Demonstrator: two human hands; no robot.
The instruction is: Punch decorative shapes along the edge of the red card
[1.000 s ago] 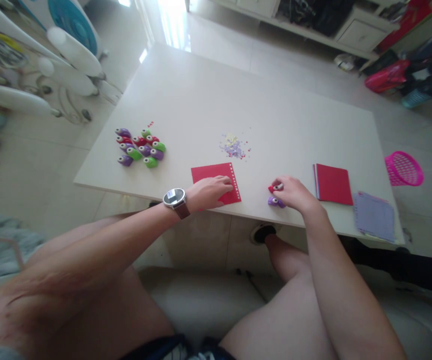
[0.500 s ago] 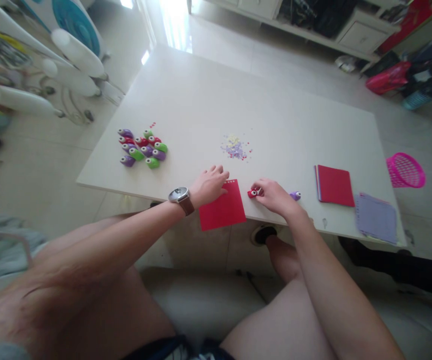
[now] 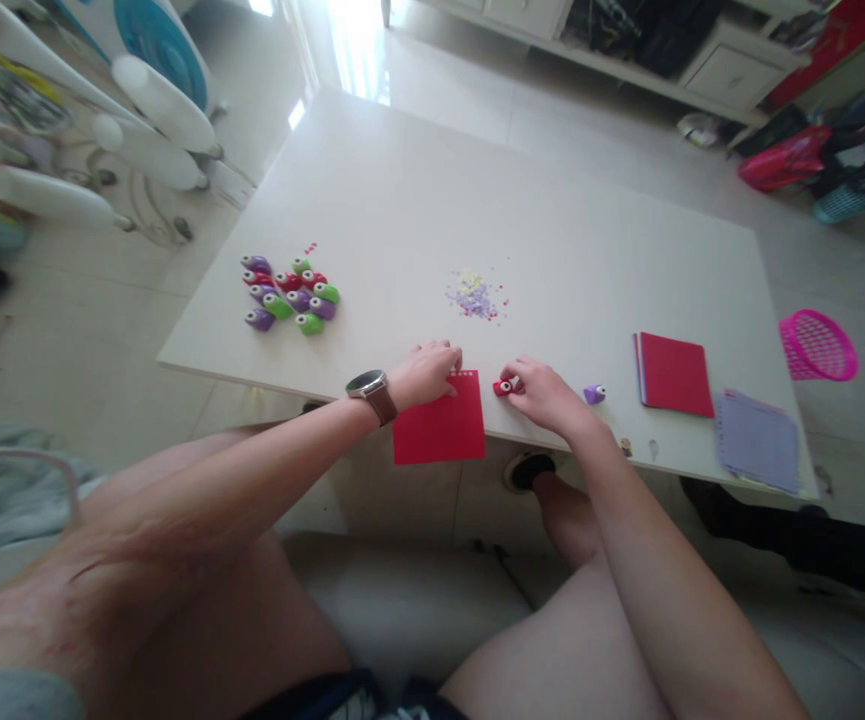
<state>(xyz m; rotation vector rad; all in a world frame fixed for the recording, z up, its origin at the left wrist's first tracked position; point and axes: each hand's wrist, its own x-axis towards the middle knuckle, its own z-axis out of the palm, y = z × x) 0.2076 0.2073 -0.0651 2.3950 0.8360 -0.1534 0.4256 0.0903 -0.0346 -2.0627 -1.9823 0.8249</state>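
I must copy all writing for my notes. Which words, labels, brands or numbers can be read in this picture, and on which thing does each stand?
None can be read.
Wristwatch on the left hand: dial too small and blurred.
Red paper sheet: plain.
Red punch at the right hand: no legible marking.

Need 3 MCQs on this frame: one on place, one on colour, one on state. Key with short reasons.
1. Where is the loose purple punch?
A. In the far-left cluster
B. On the table, right of the right hand
C. In the pink basket

2. What colour is the punch at the right hand's fingers?
A. Red
B. Green
C. Yellow

3. How does the red sheet under the left hand lie?
A. Fully on the table
B. Folded upright
C. Hanging over the near edge

Key: 1 B, it sits alone between hand and red paper stack. 2 A, red body. 3 C, most of it passes the edge.
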